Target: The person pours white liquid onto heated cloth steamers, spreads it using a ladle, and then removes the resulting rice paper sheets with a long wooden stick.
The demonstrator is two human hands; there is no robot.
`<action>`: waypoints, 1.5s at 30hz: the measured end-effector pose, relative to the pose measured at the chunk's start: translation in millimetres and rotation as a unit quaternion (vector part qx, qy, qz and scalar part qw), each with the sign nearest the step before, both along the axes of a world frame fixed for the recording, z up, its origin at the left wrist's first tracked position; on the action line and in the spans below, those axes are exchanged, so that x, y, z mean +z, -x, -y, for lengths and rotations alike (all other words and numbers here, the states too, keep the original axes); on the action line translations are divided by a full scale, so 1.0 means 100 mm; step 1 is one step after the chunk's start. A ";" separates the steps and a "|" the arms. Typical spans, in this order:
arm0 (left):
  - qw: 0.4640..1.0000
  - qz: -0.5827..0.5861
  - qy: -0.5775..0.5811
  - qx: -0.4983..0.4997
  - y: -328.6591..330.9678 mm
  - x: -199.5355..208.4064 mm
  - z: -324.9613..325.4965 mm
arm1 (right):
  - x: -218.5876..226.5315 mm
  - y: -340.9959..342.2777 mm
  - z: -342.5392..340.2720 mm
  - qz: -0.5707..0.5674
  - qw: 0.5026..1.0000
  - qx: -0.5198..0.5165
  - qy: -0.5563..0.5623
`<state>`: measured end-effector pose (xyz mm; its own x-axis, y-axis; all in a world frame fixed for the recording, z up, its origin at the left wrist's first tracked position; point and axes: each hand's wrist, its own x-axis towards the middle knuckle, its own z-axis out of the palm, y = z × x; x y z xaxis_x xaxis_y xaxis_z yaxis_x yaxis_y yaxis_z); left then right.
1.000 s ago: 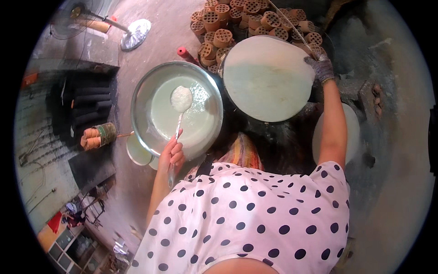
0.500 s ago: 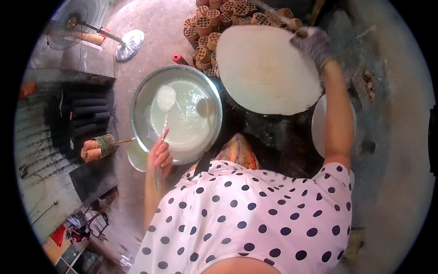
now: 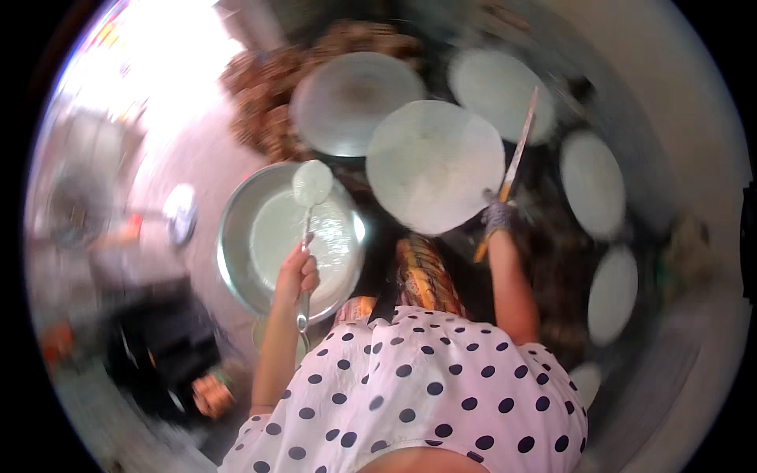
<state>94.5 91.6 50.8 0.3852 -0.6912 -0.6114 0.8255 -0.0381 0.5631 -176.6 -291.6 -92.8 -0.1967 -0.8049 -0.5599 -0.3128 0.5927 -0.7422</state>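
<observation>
My left hand [image 3: 297,272] is closed round the handle of a metal ladle [image 3: 312,184], whose bowl is full of white batter. It hangs above a wide metal basin [image 3: 227,240] of white liquid. My right hand [image 3: 497,217], in a grey glove, is closed round a long, thin, flat spatula [image 3: 521,142] with a pale blade and an orange-brown handle end. Against that hand lies the edge of a pale round disc [image 3: 434,165]; whether the hand also touches it I cannot tell. Behind it sits a greyer round pan [image 3: 355,98], its surface dull and bare-looking.
More pale round discs curve along the right, among them one far back [image 3: 493,83] and one nearer [image 3: 593,185]. Brown perforated briquettes [image 3: 268,102] are heaped at the far left. A blurred fan base [image 3: 181,213] stands left of the basin.
The view has swung, bringing more discs into sight on the right. My right hand has come nearer my body, and the long spatula now shows in it. The left hand still grips the filled ladle.
</observation>
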 end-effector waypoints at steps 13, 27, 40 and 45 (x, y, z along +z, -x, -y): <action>0.855 -0.202 0.023 -0.477 2.42 -0.20 1.26 | 2.62 6.45 -4.36 -0.344 0.777 -0.477 0.225; 0.794 -0.214 -0.046 -0.567 5.38 0.09 0.76 | 0.94 8.71 -5.91 -0.497 0.739 -0.453 0.027; 0.802 -0.219 -0.056 -0.553 5.85 0.14 0.69 | -0.42 8.99 -5.93 -0.346 0.755 -0.556 -0.049; 0.824 -0.224 -0.053 -0.518 5.51 0.26 0.60 | -0.38 8.58 -5.56 -0.357 0.741 -0.565 0.064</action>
<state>-456.6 31.5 77.1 -0.6581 -0.4407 -0.6104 0.4431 -0.8822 0.1593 -1034.4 264.6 -130.4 -0.9949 0.0625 0.0795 -0.0109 0.7148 -0.6993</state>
